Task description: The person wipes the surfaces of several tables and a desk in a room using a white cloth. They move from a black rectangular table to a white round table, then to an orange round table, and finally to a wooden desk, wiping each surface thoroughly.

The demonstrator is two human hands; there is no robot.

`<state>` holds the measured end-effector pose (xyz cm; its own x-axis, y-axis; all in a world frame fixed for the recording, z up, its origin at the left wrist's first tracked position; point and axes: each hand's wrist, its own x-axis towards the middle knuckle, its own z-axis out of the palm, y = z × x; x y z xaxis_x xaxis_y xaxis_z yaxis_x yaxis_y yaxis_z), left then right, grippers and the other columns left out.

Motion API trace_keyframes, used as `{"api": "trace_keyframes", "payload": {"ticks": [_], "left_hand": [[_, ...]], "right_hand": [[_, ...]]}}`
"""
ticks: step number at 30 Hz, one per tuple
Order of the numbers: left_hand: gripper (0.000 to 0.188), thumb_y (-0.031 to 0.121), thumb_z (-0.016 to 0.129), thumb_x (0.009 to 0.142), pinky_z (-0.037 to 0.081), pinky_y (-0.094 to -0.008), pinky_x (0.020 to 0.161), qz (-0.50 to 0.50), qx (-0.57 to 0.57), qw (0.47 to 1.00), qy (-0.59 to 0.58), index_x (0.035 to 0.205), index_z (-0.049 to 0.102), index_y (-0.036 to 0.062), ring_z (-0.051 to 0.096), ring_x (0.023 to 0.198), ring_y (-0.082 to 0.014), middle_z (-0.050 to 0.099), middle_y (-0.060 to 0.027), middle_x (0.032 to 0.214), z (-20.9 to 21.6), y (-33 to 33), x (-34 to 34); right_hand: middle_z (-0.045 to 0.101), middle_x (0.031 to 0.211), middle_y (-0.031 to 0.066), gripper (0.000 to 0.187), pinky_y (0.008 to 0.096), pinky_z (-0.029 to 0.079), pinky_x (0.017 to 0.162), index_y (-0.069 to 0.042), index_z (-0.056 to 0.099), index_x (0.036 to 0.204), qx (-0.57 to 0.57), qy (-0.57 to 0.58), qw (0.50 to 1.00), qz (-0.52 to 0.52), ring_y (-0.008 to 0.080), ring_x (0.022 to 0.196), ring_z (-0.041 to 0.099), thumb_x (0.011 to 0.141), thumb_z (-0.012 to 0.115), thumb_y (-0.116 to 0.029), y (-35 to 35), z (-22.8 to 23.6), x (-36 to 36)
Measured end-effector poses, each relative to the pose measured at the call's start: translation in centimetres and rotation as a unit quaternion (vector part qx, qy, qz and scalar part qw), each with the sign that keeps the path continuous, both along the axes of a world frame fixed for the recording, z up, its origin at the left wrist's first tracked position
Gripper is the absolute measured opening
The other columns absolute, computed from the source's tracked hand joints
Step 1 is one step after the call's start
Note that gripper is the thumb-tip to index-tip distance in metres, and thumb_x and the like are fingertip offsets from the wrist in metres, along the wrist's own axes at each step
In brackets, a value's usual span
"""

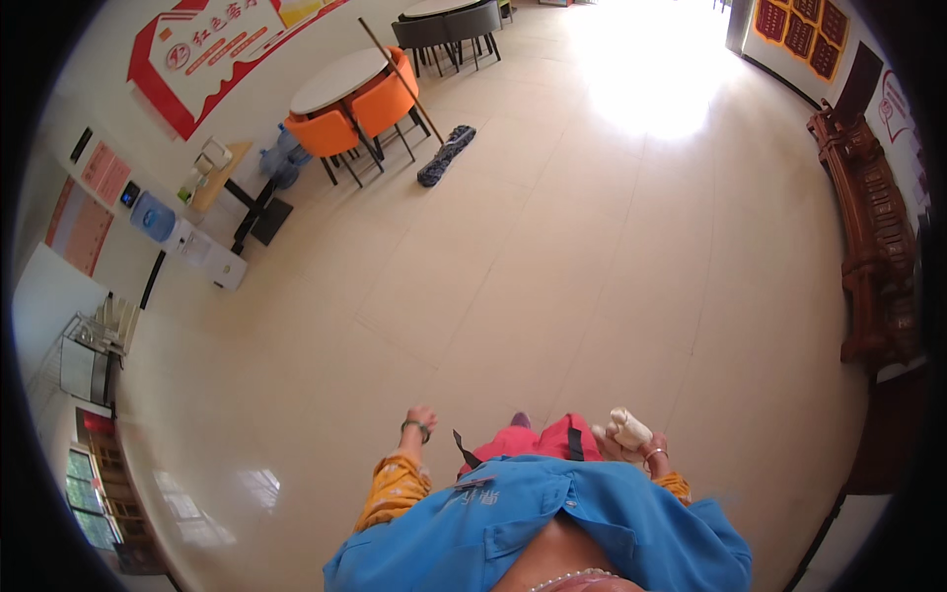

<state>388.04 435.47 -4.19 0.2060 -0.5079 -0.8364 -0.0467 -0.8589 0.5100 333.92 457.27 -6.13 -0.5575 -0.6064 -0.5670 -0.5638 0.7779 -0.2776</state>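
Observation:
My left hand (pixel 421 418) hangs beside my body at the lower middle, a dark bracelet at its wrist. Its fingers look curled in, and nothing shows in them. On the other side, my right hand (pixel 655 446) is closed around a bunched white cloth (pixel 629 430), part of which dangles toward my leg. Whether the cloth is a rag or a glove is too small to tell. Far ahead, a flat mop (pixel 447 156) with a dark fluffy head lies on the floor, its long handle leaning against an orange chair (pixel 383 99). Neither hand touches it.
Pale tiled floor (pixel 552 296) stretches ahead. A round white table (pixel 340 79) with orange chairs stands far left. Nearer are a water dispenser (pixel 197 247), blue water bottles (pixel 281 163) and a small wooden table (pixel 222 178). A carved dark wooden bench (pixel 873 247) lines the right wall.

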Motion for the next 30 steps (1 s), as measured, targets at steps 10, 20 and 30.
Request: {"api": "trace_keyframes", "payload": {"ticks": [10,20,30], "left_hand": [[0.022,0.017,0.050,0.080,0.041,-0.0235,0.042,-0.281,-0.227,0.932,-0.023,0.095,0.058,0.0039,0.054,0.055,-0.0090,0.059,-0.0045,0.070,3.1,-43.3,-23.0],[0.009,0.009,0.047,0.079,0.041,-0.0313,0.039,0.000,0.088,0.994,-0.064,0.084,0.053,0.0044,0.053,0.049,-0.0207,0.054,-0.0092,0.064,0.4,-52.5,-16.9],[0.024,0.011,0.039,0.082,0.042,-0.0355,0.039,0.060,0.115,0.983,-0.127,0.071,0.052,-0.0059,0.052,0.046,-0.0255,0.054,-0.0153,0.060,-7.3,-84.6,-25.5]], "right_hand": [[0.061,0.091,0.0168,0.038,0.0360,0.048,0.074,-0.004,0.058,0.098,-0.002,-0.209,0.939,-0.272,0.0317,0.082,0.060,0.064,0.067,-0.019,-25.0,1.9,-7.5],[0.061,0.091,0.0154,0.043,0.0358,0.049,0.074,-0.002,0.057,0.099,-0.105,-0.152,0.964,-0.191,0.0294,0.081,0.060,0.063,0.070,-0.022,-65.6,9.2,-23.3],[0.060,0.081,0.0156,0.049,0.0358,0.050,0.066,0.007,0.058,0.092,-0.117,-0.294,0.893,-0.321,0.0245,0.077,0.060,0.061,0.073,-0.027,-93.3,-6.4,-38.1]]}}
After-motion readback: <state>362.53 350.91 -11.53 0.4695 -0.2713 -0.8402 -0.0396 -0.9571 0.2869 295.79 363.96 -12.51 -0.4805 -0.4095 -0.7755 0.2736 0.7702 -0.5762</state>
